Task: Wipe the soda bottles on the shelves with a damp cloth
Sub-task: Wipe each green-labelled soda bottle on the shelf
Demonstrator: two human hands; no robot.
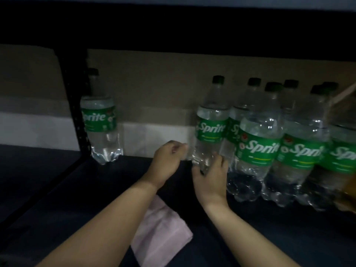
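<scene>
Our right hand (210, 176) wraps its fingers round the base of a Sprite bottle (210, 128) standing on the dark shelf (77, 189). Our left hand (167, 160) hovers just left of that bottle with fingers loosely curled and nothing in them. The pink cloth (159, 232) lies flat on the shelf below both hands, between our forearms. More Sprite bottles (258, 143) crowd to the right of our right hand; a lone bottle (100, 120) stands well to the left of our left hand.
</scene>
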